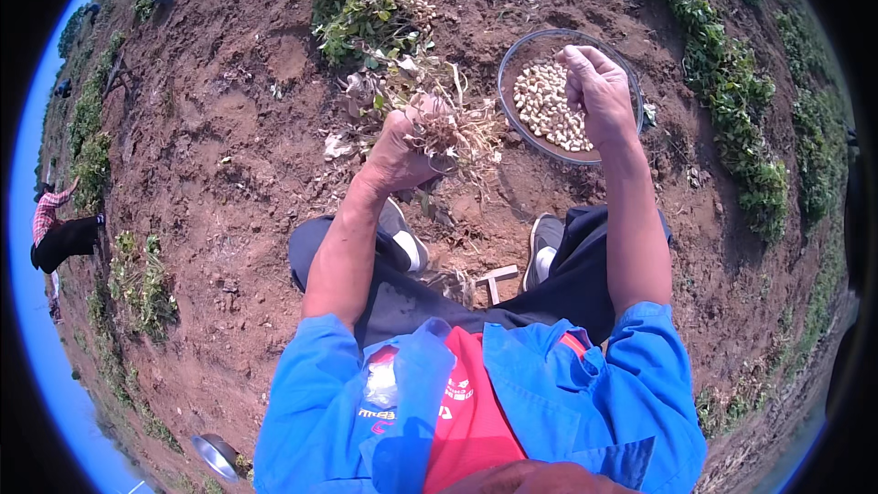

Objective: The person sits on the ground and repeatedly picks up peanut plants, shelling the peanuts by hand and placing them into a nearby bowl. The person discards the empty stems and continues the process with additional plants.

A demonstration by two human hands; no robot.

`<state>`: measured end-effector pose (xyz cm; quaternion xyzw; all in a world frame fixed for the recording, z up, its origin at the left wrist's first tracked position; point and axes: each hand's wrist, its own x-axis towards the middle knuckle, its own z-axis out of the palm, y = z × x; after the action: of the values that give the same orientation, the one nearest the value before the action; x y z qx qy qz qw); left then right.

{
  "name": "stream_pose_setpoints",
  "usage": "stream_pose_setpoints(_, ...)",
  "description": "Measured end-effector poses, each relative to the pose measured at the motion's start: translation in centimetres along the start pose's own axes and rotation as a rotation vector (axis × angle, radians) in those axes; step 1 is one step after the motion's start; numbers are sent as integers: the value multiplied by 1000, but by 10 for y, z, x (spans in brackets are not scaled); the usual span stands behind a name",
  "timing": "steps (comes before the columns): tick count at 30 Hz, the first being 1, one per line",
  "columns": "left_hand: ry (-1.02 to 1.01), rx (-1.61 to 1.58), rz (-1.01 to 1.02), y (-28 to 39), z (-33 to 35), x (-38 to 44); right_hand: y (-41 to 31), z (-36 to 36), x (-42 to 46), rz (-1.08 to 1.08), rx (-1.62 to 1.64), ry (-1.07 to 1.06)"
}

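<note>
My left hand (405, 151) is closed around a bunch of peanut plants (480, 130), with dry, tangled roots sticking out to its right. Wilted leaves hang on the bunch's far side. To the right, my right hand (600, 92) hovers over a round basin (538, 48), its fingers curled in and the thumb against the forefinger. Whether anything is pinched in those fingers is hidden. Many pale, unshelled peanuts (545, 106) lie in the basin, partly covered by my right hand.
Beyond my left hand lies a heap of pulled peanut plants (363, 10). A small wooden piece (497, 274) lies between my shoes. Green crop rows (734, 96) run along the right. At far left a person (58, 226) bends over plants. A metal basin (214, 456) sits at lower left.
</note>
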<state>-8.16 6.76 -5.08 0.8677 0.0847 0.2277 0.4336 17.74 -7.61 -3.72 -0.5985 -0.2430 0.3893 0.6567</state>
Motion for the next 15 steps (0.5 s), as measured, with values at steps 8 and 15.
stream_pose_setpoints(8, 100, 387, 256, -3, -9, 2, 3, -35, 17, -195, -862, 240)
stream_pose_setpoints(15, -134, 582, 220, 39, -19, -7, 8, -20, 24, -202, -769, 269)
